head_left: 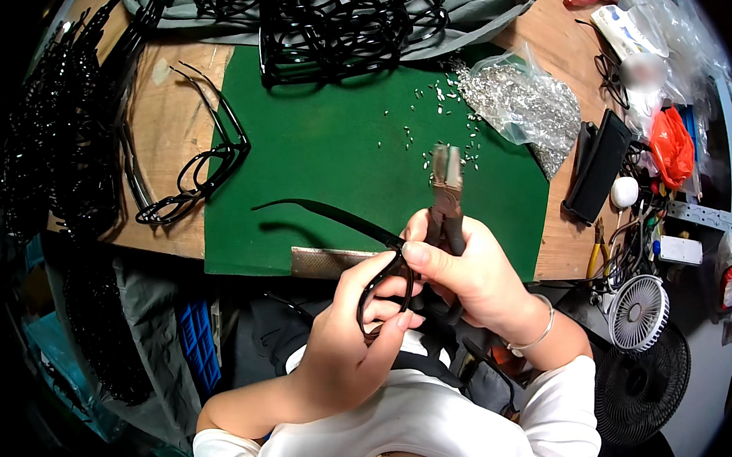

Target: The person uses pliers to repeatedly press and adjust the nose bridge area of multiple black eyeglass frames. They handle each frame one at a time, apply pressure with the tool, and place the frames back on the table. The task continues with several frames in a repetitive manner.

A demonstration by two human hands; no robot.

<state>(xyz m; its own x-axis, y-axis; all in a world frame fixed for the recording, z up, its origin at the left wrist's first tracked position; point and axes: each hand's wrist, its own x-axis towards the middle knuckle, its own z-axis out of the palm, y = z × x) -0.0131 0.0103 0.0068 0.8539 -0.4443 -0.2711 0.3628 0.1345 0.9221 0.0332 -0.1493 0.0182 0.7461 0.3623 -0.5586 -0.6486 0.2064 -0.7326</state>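
My left hand (346, 337) is closed around the rim of a black glasses frame (333, 213), near the front edge of the green mat (321, 140). One temple of the frame sticks out to the left above the mat. My right hand (473, 274) grips a pair of pliers (447, 196) whose jaws point away from me. Its thumb presses on the frame at the hinge, beside my left fingertips. The frame's other parts are partly hidden by my fingers. Small silvery pieces (439, 98) lie scattered beyond the pliers.
A clear bag of silvery pieces (519, 99) lies at the mat's far right. Black frames pile up on grey cloth (491, 16) at the back; more glasses (191, 174) stand at left. A phone (600, 164), yellow-handled pliers (595, 249) and a white fan (637, 314) are at right.
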